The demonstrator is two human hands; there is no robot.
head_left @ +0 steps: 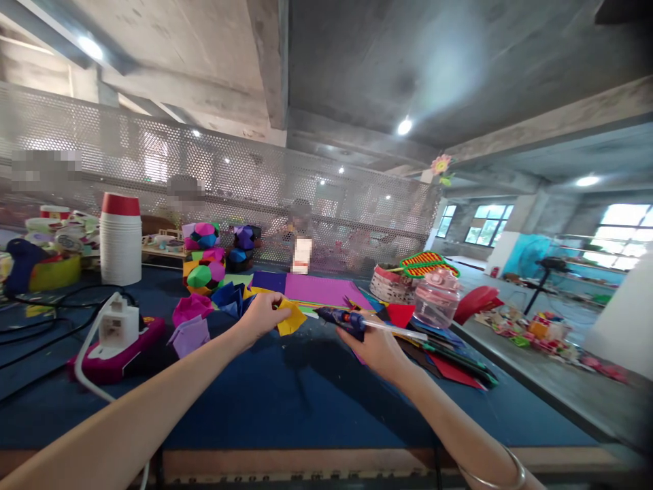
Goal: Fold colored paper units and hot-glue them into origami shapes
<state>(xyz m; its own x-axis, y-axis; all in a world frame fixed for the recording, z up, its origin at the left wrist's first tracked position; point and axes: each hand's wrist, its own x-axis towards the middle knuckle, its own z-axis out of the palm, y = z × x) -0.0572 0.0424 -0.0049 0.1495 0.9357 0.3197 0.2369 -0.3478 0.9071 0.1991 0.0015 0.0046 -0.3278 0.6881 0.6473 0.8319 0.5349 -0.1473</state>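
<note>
The left hand (262, 314) is curled, its thumb and fingers pinching a folded piece of yellow paper (290, 318) that sticks out toward the glue gun. The right hand (375, 347) is closed around the grip of a dark blue glue gun (343, 318), whose nozzle points at the yellow paper, just beside it but with a small gap between the two; a clear glue stick (398, 330) juts from the back of the gun, away from the paper. Both hands hover low over the blue table (286, 401), with the yellow paper lying between them, nearer the left. Behind the glue gun, flat sheets of purple paper (319, 289) lie spread on the table. Beyond the left hand from the glue gun sit folded pink and lilac paper shapes (191, 323), and farther that way a white power strip (118, 325) rests on a magenta box. Colourful paper balls (204, 269) stand well behind the left hand, near a stack of white cups (121, 241). On the far side of the glue gun from the left hand, a clear pink-lidded jar (436, 297) stands near a woven basket (392, 286).
</note>
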